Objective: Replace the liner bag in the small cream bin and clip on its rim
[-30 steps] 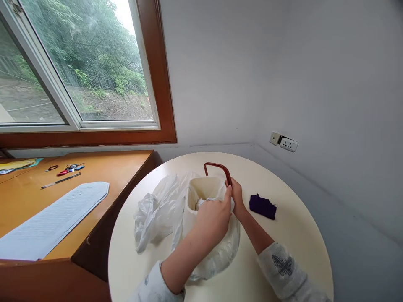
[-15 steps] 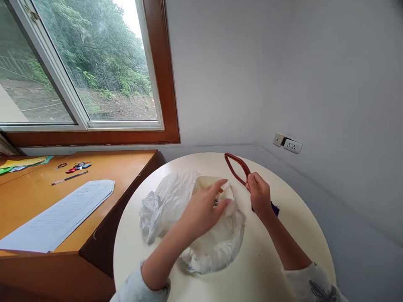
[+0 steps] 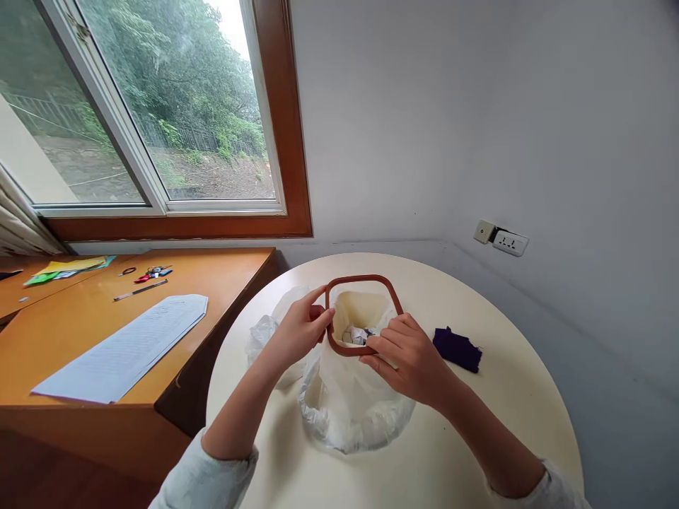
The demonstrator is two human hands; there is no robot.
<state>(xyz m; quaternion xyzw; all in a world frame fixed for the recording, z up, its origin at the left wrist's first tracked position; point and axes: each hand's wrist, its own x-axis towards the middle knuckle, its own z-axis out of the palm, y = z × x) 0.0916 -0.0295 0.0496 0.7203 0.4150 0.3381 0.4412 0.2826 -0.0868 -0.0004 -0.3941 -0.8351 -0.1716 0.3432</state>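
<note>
Both hands grip a brown, rounded-square rim ring (image 3: 366,278) over the mouth of a small cream trash bin (image 3: 361,305). My left hand (image 3: 298,326) is closed on the ring's left side, thumb on top. My right hand (image 3: 411,357) has its fingers wrapped round the right front corner. A thin white plastic bag (image 3: 356,424) drapes around the bin and spreads on the table in front; another part bunches to the left. Crumpled paper (image 3: 356,335) lies inside the bin. The bin's outer walls are hidden by the bag.
A dark purple cloth scrap (image 3: 457,349) lies on the round cream table (image 3: 509,424), right of my right hand. On the wooden desk (image 3: 95,339) at left are paper sheets (image 3: 132,346), a pen (image 3: 140,290) and keys (image 3: 153,273). A wall socket (image 3: 510,242) is at right.
My right hand has brought the ring left, from the table's right side onto the bin's mouth. My left hand has left the bag opening and taken the ring's left side. The purple cloth is now uncovered.
</note>
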